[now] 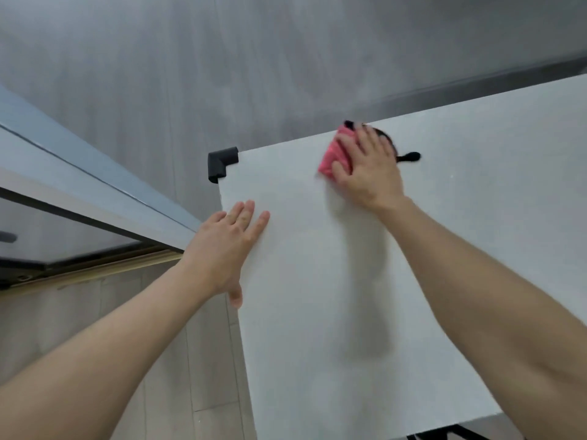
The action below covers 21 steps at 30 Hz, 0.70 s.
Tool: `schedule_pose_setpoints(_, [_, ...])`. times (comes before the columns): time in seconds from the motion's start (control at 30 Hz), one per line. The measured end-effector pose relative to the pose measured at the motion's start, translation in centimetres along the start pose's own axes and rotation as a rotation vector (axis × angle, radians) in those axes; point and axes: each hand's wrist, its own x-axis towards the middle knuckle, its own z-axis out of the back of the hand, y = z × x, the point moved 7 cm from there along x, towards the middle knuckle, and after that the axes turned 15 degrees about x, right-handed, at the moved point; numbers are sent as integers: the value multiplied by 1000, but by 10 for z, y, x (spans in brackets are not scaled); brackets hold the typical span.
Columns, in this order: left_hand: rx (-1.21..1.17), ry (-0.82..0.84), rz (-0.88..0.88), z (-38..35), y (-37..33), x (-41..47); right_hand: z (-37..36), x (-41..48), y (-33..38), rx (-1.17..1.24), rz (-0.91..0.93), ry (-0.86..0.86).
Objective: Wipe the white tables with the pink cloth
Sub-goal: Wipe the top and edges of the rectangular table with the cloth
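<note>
The right hand [368,166] presses flat, fingers spread, on the pink cloth [333,157] near the white table's [317,312] far edge. The left hand [228,246] rests flat with straight fingers on the table's left edge, below the black corner guard [220,163].

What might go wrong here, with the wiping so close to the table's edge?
1. The pink cloth sits right at the far edge of the white table under the right hand; a push outward may slide it off.
2. A small black object, blurred, lies just beyond that hand; a sweep might knock it.
3. The left hand rests flat at the table's left edge and might slip off.
</note>
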Motion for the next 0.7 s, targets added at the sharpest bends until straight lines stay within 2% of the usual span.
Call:
schedule_pose_setpoints(0.07, [6, -3, -4, 0, 1, 0, 34, 3, -59, 2, -219, -87])
schedule_pose_setpoints(0.13, [24, -10, -19, 0, 0, 2, 29, 9, -54, 17, -306, -101])
schedule_pose_setpoints(0.17, [28, -12, -21, 0, 0, 2, 16, 7, -29, 8, -274, -111])
schedule_pose_setpoints(0.23, [40, -15, -6, 0, 0, 2, -27, -7, 44, -8, -39, -79])
schedule_pose_setpoints(0.3, [48, -23, -7, 0, 0, 3, -65, -38, 111, 18, 271, 41])
schedule_pose_setpoints(0.37, [34, -25, -6, -1, 0, 3, -66, -57, 120, 77, 406, 155])
schedule_pose_setpoints(0.43, [22, -13, 1, -3, 1, 2, -39, -38, 72, 101, 335, 140])
schedule_pose_setpoints(0.53, [34, -1, -5, -8, 0, 6, 23, 2, -39, -25, -65, -17])
schedule_pose_setpoints(0.57, [38, -3, -10, -9, 0, 8, 33, 7, -56, -26, -164, -65])
schedule_pose_setpoints(0.63, [47, -1, -21, -11, 0, 8, 22, 0, -33, -24, -228, -163])
schedule_pose_setpoints(0.7, [52, 1, -13, -10, 1, 7, -18, -23, 31, -6, -78, -144])
